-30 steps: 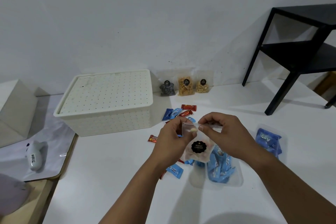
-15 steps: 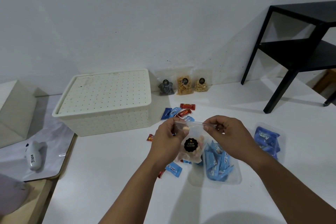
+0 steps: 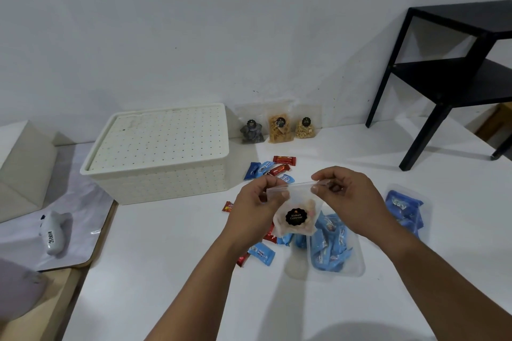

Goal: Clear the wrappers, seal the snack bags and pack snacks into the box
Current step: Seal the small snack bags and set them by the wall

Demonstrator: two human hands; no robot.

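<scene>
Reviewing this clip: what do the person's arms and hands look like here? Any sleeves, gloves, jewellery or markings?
Both forearms are bare as far as the frame shows, with no sleeves in view. The left hand and right hand wear no gloves. No rings, watch, bracelets or markings can be seen on the fingers or wrists. The fingernails look short and unpainted.

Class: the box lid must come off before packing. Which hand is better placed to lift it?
Probably the left hand: the lidded box sits on its side, while the right hand pinches the snack bag's far corner.
</scene>
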